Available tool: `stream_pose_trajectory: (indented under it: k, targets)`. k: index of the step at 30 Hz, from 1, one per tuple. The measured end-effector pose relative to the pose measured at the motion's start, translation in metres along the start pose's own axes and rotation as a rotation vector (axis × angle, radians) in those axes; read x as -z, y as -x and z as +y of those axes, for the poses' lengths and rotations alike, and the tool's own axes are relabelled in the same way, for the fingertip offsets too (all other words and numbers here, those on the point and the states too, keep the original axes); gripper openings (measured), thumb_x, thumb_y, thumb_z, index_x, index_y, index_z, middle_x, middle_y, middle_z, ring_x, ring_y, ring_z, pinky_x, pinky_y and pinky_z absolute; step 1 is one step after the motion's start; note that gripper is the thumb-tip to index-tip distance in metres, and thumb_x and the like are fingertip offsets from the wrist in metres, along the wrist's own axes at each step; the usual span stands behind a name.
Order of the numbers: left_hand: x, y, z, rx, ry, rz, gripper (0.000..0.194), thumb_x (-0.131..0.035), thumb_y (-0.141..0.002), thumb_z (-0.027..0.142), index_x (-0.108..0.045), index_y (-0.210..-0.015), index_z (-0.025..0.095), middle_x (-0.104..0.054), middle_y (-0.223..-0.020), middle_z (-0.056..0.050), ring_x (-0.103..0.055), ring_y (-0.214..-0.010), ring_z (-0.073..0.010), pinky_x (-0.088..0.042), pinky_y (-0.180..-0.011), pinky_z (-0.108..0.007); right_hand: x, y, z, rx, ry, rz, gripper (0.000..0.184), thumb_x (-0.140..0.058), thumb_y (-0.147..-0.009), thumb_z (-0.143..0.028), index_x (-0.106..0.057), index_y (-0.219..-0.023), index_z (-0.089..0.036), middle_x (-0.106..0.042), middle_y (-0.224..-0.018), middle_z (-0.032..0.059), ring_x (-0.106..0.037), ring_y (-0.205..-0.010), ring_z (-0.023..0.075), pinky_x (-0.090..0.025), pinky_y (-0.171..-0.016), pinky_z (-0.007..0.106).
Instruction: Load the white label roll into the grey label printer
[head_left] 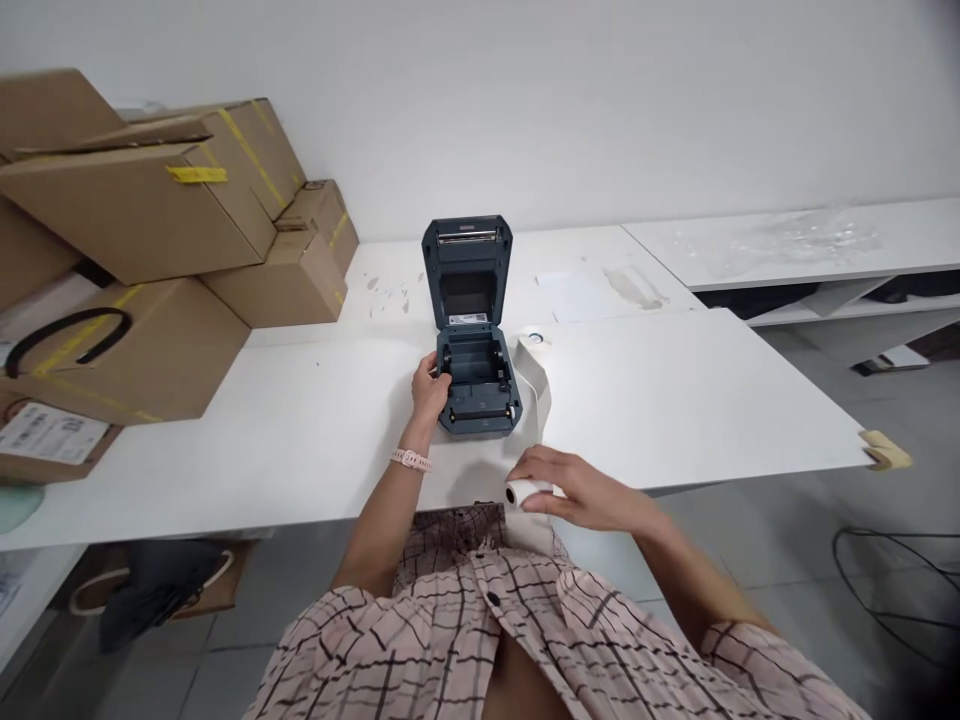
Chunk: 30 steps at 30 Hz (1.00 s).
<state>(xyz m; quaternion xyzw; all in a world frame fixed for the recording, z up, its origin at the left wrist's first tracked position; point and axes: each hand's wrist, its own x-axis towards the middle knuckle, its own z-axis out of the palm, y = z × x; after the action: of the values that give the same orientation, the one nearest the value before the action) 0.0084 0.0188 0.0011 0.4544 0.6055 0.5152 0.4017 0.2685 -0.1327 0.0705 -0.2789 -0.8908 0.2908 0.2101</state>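
A dark label printer (480, 393) stands on the white table with its lid (466, 265) raised, showing the bay inside. My left hand (430, 390) grips the printer's left side, the thumb over the inner edge and the fingers partly hidden behind the casing. Closer to me, at the table's front edge, my right hand (574, 488) is closed around a small white paper roll (528, 491), whose dark core hole faces left. A pale strip of paper hangs below the roll. Another loose strip (535, 385) lies curled along the printer's right side, near a small white roll (535, 338).
Cardboard boxes (150, 200) are stacked on the table's left, one with a black curved handle (71, 340). Clear plastic (787, 235) lies on the right-hand shelf. Yellow padding (885, 450) covers the table's right corner, and black cables (870, 590) lie on the floor.
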Motion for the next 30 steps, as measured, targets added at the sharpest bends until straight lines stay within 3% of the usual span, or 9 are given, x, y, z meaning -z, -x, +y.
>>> stream_pose_trajectory:
  k: [3,6,10,13,19,22,26,30]
  targets:
    - [-0.001,0.0,0.0,-0.003,0.041,0.004,0.065,-0.058,-0.068,0.005,-0.063,-0.131,0.02,-0.069,-0.135,-0.01,-0.067,-0.12,-0.0243,-0.052,-0.106,-0.038,0.047,-0.05,-0.006,0.164,-0.064,0.05,0.033,-0.056,-0.104,-0.047,-0.065,-0.128,-0.026,-0.072,-0.117,0.0065,-0.068,-0.104,0.0203,-0.056,-0.091,0.035]
    - [-0.002,0.0,0.001,0.001,0.064,-0.002,0.064,-0.058,-0.068,0.005,-0.063,-0.13,0.019,-0.07,-0.133,-0.01,-0.067,-0.119,-0.0245,-0.053,-0.105,-0.038,0.072,-0.117,0.025,0.072,0.146,0.035,0.034,-0.059,-0.102,-0.044,-0.066,-0.125,-0.02,-0.073,-0.119,0.0104,-0.068,-0.104,0.0245,-0.053,-0.087,0.036]
    - [-0.002,0.001,0.003,0.018,0.061,0.003,0.062,-0.059,-0.07,0.006,-0.063,-0.131,0.018,-0.069,-0.134,-0.011,-0.068,-0.116,-0.0244,-0.054,-0.102,-0.038,0.062,-0.187,0.075,-0.205,0.477,-0.17,0.031,-0.062,-0.099,-0.036,-0.069,-0.121,-0.015,-0.075,-0.123,0.0133,-0.07,-0.11,0.0302,-0.05,-0.089,0.037]
    - [-0.002,0.001,0.003,0.02,0.06,0.005,0.063,-0.059,-0.07,0.006,-0.062,-0.132,0.016,-0.069,-0.134,-0.013,-0.067,-0.117,-0.0248,-0.054,-0.101,-0.039,0.043,-0.209,0.091,-0.272,0.624,-0.293,0.031,-0.065,-0.096,-0.035,-0.072,-0.12,-0.015,-0.076,-0.125,0.0148,-0.069,-0.118,0.0344,-0.046,-0.1,0.041]
    - [-0.004,0.001,0.002,0.026,0.129,0.009,0.059,-0.066,-0.072,0.009,-0.062,-0.13,0.017,-0.069,-0.134,-0.012,-0.067,-0.119,-0.0237,-0.053,-0.101,-0.037,0.022,-0.216,0.092,-0.292,0.655,-0.299,0.022,-0.064,-0.095,-0.023,-0.077,-0.103,-0.008,-0.079,-0.109,0.0227,-0.075,-0.108,0.0346,-0.045,-0.1,0.044]
    - [-0.005,0.001,0.003,0.058,0.158,0.006,0.06,-0.065,-0.072,0.009,-0.06,-0.132,0.016,-0.07,-0.133,-0.013,-0.068,-0.116,-0.0231,-0.054,-0.1,-0.036,0.023,-0.204,0.086,-0.256,0.657,-0.248,0.029,-0.064,-0.096,-0.029,-0.075,-0.114,-0.009,-0.077,-0.12,0.0213,-0.07,-0.117,0.035,-0.044,-0.103,0.044]
    - [-0.005,0.005,0.005,0.068,0.157,-0.016,0.062,-0.064,-0.071,0.011,-0.06,-0.133,0.018,-0.069,-0.132,-0.012,-0.067,-0.117,-0.023,-0.054,-0.099,-0.035,0.024,-0.163,0.069,-0.171,0.586,-0.109,0.03,-0.053,-0.103,-0.027,-0.072,-0.122,-0.014,-0.076,-0.123,0.0151,-0.069,-0.116,0.0304,-0.049,-0.099,0.041]
    - [-0.004,0.009,0.008,0.08,0.165,-0.019,0.061,-0.064,-0.073,0.012,-0.059,-0.133,0.017,-0.068,-0.132,-0.013,-0.068,-0.114,-0.0236,-0.055,-0.096,-0.036,0.003,-0.111,0.053,-0.073,0.421,0.059,0.029,-0.05,-0.104,-0.026,-0.072,-0.121,-0.018,-0.075,-0.127,0.0115,-0.07,-0.117,0.0291,-0.054,-0.099,0.044]
